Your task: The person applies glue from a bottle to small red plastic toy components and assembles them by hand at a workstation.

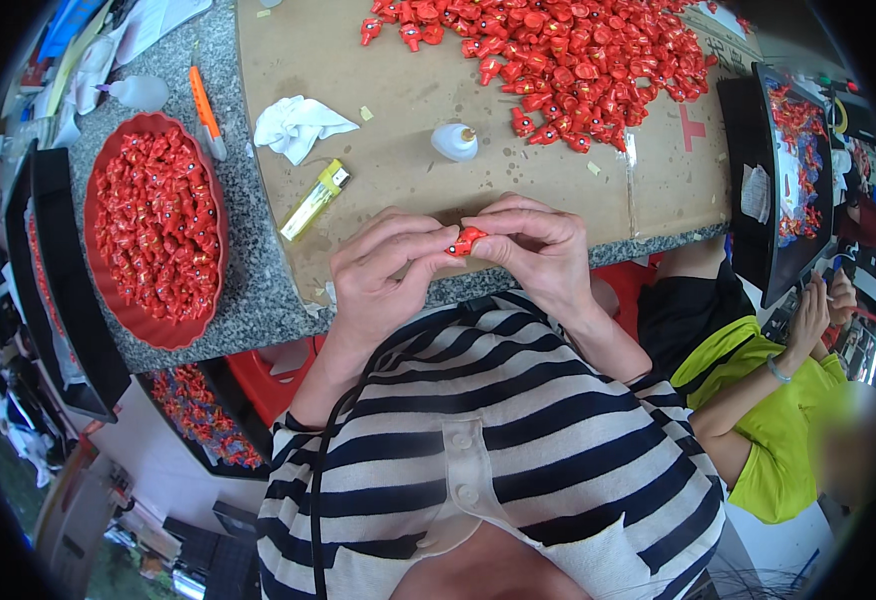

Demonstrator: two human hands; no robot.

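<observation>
Between my two hands, close to the table's near edge, is a small red plastic figure with a dark eye-like spot. My left hand pinches its left side between thumb and fingertips. From the other side my right hand grips it the same way, thumb below. The fingertips cover much of the figure. Just beyond my hands a white squeeze bottle with a brownish tip sits on the cardboard sheet. A large heap of similar red figures spreads over the cardboard's far side.
Left on the granite tabletop stands a red oval basket full of red figures, near an orange cutter knife. A crumpled tissue and yellow lighter lie on the cardboard. Black trays flank the table. A co-worker in yellow-green sits right.
</observation>
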